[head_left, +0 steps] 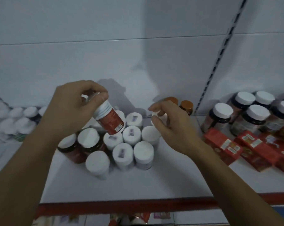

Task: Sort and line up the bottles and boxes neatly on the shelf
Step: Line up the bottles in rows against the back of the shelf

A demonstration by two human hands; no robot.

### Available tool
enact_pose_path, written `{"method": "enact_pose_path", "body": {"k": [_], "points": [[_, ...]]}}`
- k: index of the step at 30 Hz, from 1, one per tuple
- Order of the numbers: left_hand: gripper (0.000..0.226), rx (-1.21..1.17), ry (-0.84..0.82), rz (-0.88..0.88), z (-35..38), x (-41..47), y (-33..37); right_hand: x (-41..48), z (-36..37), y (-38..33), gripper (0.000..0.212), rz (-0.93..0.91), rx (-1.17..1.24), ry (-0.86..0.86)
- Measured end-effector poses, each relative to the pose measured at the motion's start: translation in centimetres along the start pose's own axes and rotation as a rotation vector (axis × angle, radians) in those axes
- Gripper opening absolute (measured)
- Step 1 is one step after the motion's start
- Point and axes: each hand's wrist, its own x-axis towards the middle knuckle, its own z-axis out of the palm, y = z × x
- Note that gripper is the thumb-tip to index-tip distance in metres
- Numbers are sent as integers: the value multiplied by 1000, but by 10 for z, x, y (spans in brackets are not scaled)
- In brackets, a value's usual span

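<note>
your left hand (72,108) is reaching in over the shelf (154,180), wrist bent, fingers and thumb curling tight round the upper end of the red-labelled bottle (112,121). you are holding it tilted, lower end pointing down and right, lifted just above the back of the bottle cluster (131,136).

your right hand (172,126) is hovering at the cluster's right rear edge, fingers loosely curled, thumb and forefinger either side of a white cap there. whether they are pinching it or only near it cannot be told.

the cluster is standing mid-shelf, packed cap to cap: white lids, several with a small purple sticker, and two brown bottles (87,141) on its left side. two orange-capped bottles (186,106) are standing behind your right hand. further right, dark white-capped jars (223,118) are grouped with red boxes (224,145) lying in front of them.

the held bottle is showing a white ribbed band, a red label and a barcode near its lower end.
</note>
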Motion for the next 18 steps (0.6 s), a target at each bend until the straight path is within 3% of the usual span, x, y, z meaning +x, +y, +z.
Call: {"method": "enact_pose_path", "body": {"k": [5, 9, 15, 18], "points": [[16, -96, 47, -34, -13, -3, -19, -9, 30, -14, 17, -32, -95, -31], [19, -162, 69, 18, 4, 24, -9, -25, 31, -21, 16, 61, -137, 9], [29, 6, -203, 355, 78, 71, 19, -46, 30, -24, 16, 174, -177, 3], [30, 108, -386, 368, 110, 81, 20, -50, 28, -28, 29, 201, -295, -70]]}}
